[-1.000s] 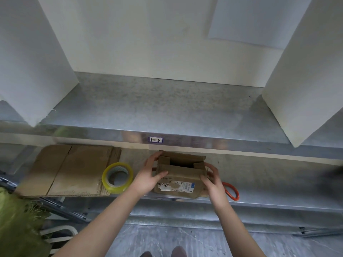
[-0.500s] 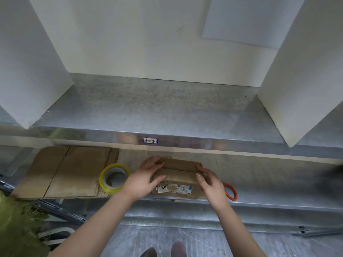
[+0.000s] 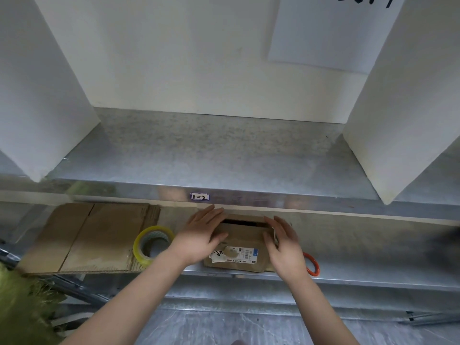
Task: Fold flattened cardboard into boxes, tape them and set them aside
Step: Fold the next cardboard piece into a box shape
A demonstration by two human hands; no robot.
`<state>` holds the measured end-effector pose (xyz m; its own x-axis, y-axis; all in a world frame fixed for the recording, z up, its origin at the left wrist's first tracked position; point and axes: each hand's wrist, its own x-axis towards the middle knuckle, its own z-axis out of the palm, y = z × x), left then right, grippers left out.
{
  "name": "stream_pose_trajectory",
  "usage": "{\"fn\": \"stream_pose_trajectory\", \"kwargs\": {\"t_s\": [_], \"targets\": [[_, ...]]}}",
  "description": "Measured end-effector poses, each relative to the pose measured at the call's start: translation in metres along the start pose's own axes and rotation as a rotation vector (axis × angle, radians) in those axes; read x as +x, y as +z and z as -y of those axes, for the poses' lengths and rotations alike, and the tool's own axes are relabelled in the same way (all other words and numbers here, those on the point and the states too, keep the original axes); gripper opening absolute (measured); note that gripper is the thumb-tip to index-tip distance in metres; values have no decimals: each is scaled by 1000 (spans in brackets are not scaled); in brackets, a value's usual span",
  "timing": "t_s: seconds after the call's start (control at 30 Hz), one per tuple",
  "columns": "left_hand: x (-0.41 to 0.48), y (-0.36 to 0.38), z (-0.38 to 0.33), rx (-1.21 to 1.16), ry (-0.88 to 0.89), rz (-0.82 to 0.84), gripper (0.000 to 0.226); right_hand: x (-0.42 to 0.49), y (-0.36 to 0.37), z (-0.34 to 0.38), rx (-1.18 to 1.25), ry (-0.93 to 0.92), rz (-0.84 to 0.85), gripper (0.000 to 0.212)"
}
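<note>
Your left hand (image 3: 199, 236) and right hand (image 3: 285, 247) lie flat-fingered against either side of the cardboard box (image 3: 240, 241), curled round nothing. Box sits at the shelf (image 3: 373, 247) front edge, dark gap in its top. Tape roll (image 3: 152, 242) just left, flattened cardboard (image 3: 94, 235) beyond it.

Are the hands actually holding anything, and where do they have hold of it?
Nothing is gripped. The left hand and right hand lie with straight fingers against the cardboard box, one at each end of its top flaps.
</note>
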<state>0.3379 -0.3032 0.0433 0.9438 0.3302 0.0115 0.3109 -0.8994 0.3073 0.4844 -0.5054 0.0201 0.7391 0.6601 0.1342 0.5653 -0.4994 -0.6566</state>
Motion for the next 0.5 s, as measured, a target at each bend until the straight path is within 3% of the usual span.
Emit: {"fn": "stream_pose_trajectory", "kwargs": {"t_s": [0.13, 0.3, 0.4, 0.5], "targets": [[-1, 5, -2, 17, 5, 40, 79, -1, 4, 0, -61, -29, 26, 50], [-6, 12, 3, 9, 16, 72, 86, -4, 5, -5, -24, 10, 42, 29], [-10, 14, 3, 29, 40, 33, 90, -6, 5, -3, -30, 13, 56, 36], [-11, 11, 2, 42, 27, -3, 80, -7, 3, 0, -88, -24, 59, 53]]}}
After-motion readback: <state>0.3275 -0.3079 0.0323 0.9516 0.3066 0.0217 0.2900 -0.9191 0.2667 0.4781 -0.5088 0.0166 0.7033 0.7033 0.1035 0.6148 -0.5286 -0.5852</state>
